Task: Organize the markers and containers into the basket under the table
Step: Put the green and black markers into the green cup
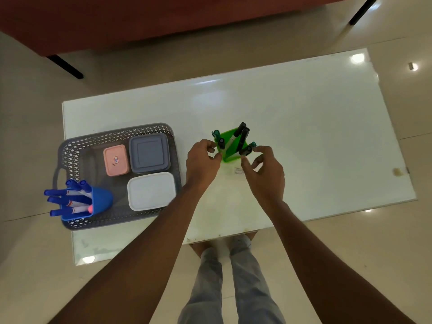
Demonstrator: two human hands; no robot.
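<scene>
A green marker holder (230, 155) with several dark and teal markers (242, 136) stands on the white table (304, 127), near its middle. My left hand (202, 164) is at the holder's left side, fingertips touching its rim. My right hand (266, 174) is at its right side, fingers apart, close to a marker cap. A grey perforated basket (77, 146) sits at the table's left end. It holds a pink container (116, 163), a grey container (149, 153), a white container (151, 191) and a blue holder (99, 202) full of blue markers (67, 198).
A small paper label (239, 170) lies on the table just below the green holder. A dark red sofa (140, 17) with black legs stands beyond the table. My legs (229, 277) are against the table's near edge. Glossy tiled floor surrounds the table.
</scene>
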